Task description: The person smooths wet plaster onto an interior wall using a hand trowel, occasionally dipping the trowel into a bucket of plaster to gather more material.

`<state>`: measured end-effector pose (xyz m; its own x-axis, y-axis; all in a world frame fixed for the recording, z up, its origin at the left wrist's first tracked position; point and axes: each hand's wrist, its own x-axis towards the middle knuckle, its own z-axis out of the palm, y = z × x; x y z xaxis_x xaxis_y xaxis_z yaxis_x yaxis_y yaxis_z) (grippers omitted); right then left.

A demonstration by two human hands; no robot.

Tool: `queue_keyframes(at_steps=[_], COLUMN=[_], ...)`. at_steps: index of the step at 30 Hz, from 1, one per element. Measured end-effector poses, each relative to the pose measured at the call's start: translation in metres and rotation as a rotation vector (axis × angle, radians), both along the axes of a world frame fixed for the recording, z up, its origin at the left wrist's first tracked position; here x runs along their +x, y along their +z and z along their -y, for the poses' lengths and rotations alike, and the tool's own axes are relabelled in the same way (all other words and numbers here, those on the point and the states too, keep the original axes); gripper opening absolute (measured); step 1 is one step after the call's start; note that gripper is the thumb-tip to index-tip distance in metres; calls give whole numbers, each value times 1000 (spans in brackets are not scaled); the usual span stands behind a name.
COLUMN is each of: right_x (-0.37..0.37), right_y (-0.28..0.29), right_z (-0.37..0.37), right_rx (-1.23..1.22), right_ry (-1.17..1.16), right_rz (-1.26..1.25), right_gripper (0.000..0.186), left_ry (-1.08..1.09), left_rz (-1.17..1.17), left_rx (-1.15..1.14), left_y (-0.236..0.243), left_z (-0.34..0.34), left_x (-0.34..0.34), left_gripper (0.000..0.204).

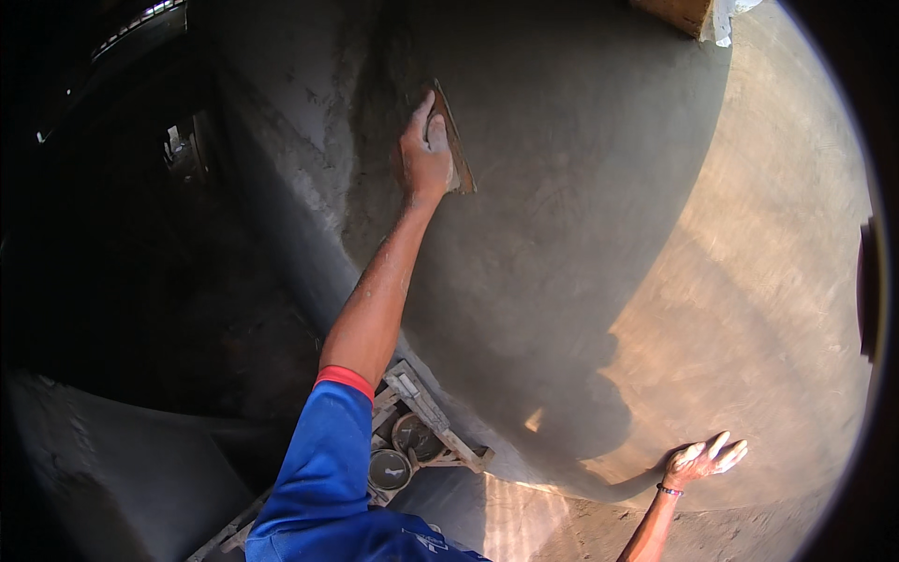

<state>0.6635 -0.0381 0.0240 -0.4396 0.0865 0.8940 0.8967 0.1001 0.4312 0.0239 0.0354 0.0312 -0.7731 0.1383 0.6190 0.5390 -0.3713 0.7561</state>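
Observation:
My left hand (423, 155), dusted with grey plaster, is closed around a plastering float (455, 140). The float appears edge-on, tilted, against the grey plastered wall (552, 169); its handle is mostly hidden by my fingers. My left arm reaches far up, bare below the blue sleeve (323, 450) with its red cuff. Lower right, my right hand (702, 459) has its fingers spread, whitened with plaster, close to or on the sunlit part of the wall. It holds nothing. A beaded bracelet (670, 490) circles that wrist.
Below my left arm is a wooden platform (426, 403) with two round buckets (390, 468) beside it. A rough corner edge (318, 201) borders the wall on the left, with a dark space beyond. A brownish block (679, 13) juts in at the top.

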Motion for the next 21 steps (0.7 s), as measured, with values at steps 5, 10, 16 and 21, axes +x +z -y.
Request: queue_keyframes(at_steps=[5, 10, 16, 21], right_x=[0, 1, -1, 2], right_y=[2, -4, -2, 0], right_z=[1, -4, 0, 0], right_rx=[3, 7, -18, -8], right_ry=[6, 21, 3, -7], right_rz=[10, -12, -7, -4], right_gripper=[53, 55, 52, 54], left_ry=[34, -44, -72, -90], left_rz=[-88, 9, 100, -99], left_rx=[-73, -185, 63, 55], left_y=[7, -89, 22, 159], left_z=[7, 15, -20, 0], left_x=[34, 67, -39, -9], left_gripper=[35, 38, 37, 37])
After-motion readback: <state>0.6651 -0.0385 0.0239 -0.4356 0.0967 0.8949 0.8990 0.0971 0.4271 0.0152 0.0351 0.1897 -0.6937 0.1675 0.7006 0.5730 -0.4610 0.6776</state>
